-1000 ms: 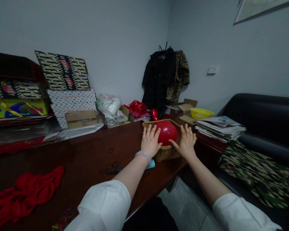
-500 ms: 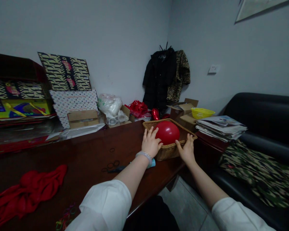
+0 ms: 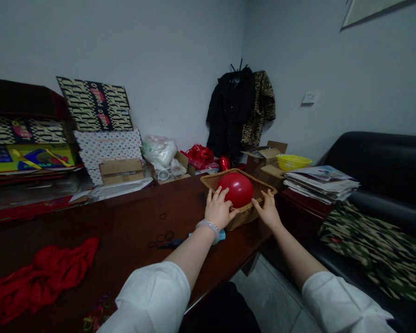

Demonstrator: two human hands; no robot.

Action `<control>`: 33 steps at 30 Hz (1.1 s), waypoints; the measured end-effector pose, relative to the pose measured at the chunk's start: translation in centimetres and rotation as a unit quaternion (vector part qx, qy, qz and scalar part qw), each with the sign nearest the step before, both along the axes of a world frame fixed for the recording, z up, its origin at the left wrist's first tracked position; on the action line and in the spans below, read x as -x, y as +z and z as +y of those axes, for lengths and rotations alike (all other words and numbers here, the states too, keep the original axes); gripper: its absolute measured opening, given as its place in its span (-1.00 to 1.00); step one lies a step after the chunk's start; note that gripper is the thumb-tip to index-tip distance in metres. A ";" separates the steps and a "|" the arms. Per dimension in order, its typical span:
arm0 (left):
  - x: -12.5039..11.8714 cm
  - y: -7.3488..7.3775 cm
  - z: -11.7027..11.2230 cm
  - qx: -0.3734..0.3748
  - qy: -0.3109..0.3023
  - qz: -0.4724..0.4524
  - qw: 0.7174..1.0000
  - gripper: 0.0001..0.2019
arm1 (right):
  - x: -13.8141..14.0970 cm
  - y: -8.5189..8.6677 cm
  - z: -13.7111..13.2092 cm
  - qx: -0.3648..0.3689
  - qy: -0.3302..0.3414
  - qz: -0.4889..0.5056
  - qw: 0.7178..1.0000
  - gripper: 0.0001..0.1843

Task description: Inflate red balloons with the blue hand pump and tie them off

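A round red balloon (image 3: 236,189) lies in a shallow wicker basket (image 3: 244,218) at the far edge of the dark wood table (image 3: 125,217). My left hand (image 3: 219,209) straddles the basket's near rim, with its fingers against the balloon's lower left side. My right hand (image 3: 267,210) grips the rim at the right, its thumb close to the balloon. A pale bead bracelet (image 3: 208,226) circles my left wrist. Just below that wrist lie a black-and-blue tool (image 3: 175,243) and several black rubber bands (image 3: 161,238).
A crumpled red cloth (image 3: 45,277) lies on the table's near left. Stacked printed cartons (image 3: 104,148) and a plastic bag (image 3: 159,151) stand behind. At right are a yellow basket (image 3: 294,162), a magazine pile (image 3: 321,184), and a black sofa (image 3: 377,157).
The basket has shifted a little to the left and turned, carrying the balloon with it. My right hand has drawn slightly left and closer to me.
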State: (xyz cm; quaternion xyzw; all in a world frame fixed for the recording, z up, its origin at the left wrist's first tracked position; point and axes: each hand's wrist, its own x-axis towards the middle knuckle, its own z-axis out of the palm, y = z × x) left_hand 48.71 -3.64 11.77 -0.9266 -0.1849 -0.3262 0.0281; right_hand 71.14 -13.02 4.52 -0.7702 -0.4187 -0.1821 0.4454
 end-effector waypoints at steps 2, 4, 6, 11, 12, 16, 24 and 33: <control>0.1 0.1 -0.1 0.000 -0.001 0.000 1.000 -0.70 | -0.1 -0.1 0.1 0.004 0.001 -0.001 1.000 -0.13; 0.1 0.1 -0.1 -0.001 0.000 0.000 1.000 -0.70 | -0.1 -0.1 0.2 0.006 0.000 -0.003 1.000 -0.16; 0.2 0.1 -0.1 -0.002 0.003 -0.003 1.000 -0.69 | 0.0 -0.2 0.3 0.006 -0.003 -0.005 1.000 -0.17; 1.1 -0.3 0.2 -0.001 0.025 -0.017 1.000 -0.64 | 1.1 0.2 0.6 -0.020 -0.019 -0.028 0.999 -0.16; 1.5 -0.3 0.3 0.001 0.036 -0.025 0.999 -0.62 | 1.6 0.5 0.6 -0.028 -0.022 -0.036 0.999 -0.17; 3.6 -0.4 0.9 0.014 0.091 -0.052 0.994 -0.58 | 5.4 2.8 0.9 -0.060 -0.009 -0.086 0.994 -0.34; 11.3 0.4 1.5 0.006 0.175 -0.089 0.981 -0.59 | 17.8 6.9 3.3 -0.087 0.126 -0.250 0.956 -0.44; 23.0 -0.1 3.3 -0.012 0.291 -0.119 0.949 -0.59 | 29.0 5.1 6.5 -0.074 0.200 -0.233 0.949 -0.41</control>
